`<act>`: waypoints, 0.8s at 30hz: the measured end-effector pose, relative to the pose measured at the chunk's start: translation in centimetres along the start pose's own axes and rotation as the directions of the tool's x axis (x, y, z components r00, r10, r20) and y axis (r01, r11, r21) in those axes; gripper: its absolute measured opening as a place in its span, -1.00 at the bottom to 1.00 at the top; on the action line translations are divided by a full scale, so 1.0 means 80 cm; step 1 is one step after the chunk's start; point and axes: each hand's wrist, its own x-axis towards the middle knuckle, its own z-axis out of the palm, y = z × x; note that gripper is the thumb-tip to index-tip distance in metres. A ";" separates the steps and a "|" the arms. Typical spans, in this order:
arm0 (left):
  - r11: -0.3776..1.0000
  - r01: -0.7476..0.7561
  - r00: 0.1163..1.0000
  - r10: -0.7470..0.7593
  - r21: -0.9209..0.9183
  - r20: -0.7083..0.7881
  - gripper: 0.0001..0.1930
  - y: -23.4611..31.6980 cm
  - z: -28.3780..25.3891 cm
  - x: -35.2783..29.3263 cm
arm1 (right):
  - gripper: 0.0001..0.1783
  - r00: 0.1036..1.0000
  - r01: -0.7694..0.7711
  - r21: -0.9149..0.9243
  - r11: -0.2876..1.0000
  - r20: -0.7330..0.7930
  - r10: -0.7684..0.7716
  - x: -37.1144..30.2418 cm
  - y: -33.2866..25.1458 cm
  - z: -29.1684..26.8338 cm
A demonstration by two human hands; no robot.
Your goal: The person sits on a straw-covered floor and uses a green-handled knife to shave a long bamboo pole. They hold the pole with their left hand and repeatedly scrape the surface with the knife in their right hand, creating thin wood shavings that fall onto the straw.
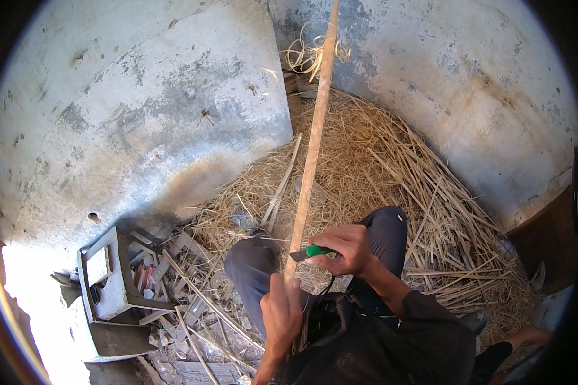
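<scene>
My left hand point(281, 311) is closed round the near end of a long, flat strip of wood or bamboo point(315, 141). From there the strip slants up and away between my knees, its far end in front of the wall. In my right hand point(348, 249) is a knife point(318, 251) with a green handle, gripped in curled fingers. Its short dark blade lies against the strip just above my left hand. A thin pale strand runs off to the left near the blade. My left palm hides the strip's near end.
Straw and shavings point(353, 135) cover the floor ahead, with thin split sticks point(443, 218) heaped on the right. Curled shavings point(308, 58) hang by the far wall. At left stands a small worn wooden stool point(119, 301) amid scraps. A bare limb point(526, 337) shows at lower right.
</scene>
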 end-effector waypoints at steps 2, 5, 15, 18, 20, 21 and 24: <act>1.000 -0.018 1.000 0.018 0.002 -0.005 -0.75 -0.002 0.001 0.001 | -0.59 1.000 0.015 -0.012 1.000 -0.017 -0.015 -0.002 0.001 0.001; 1.000 -0.019 1.000 0.019 0.004 -0.003 -0.74 0.001 0.000 0.001 | -0.60 1.000 0.028 -0.044 0.999 0.001 -0.028 0.003 0.000 -0.003; 0.999 -0.039 0.999 0.039 0.005 -0.034 -0.72 -0.004 0.001 0.001 | -0.62 0.999 0.028 -0.089 0.996 -0.022 -0.030 0.007 0.004 -0.002; 0.999 -0.040 0.999 0.040 0.006 -0.035 -0.73 -0.007 0.001 -0.001 | -0.62 0.999 0.027 -0.107 0.994 -0.017 -0.029 0.010 0.002 -0.002; 0.999 -0.033 0.999 0.033 -0.005 -0.036 -0.73 -0.008 0.000 -0.001 | -0.63 0.999 0.029 -0.117 0.993 -0.013 -0.030 0.011 0.001 -0.002; 0.999 -0.035 0.999 0.035 -0.001 -0.040 -0.72 -0.008 0.000 -0.001 | -0.62 0.999 0.032 -0.120 0.992 -0.012 -0.034 0.011 0.002 -0.002; 1.000 -0.029 0.999 0.029 0.010 -0.044 -0.71 -0.007 0.000 -0.001 | -0.62 0.999 0.040 -0.138 0.990 -0.016 -0.043 0.011 0.004 0.000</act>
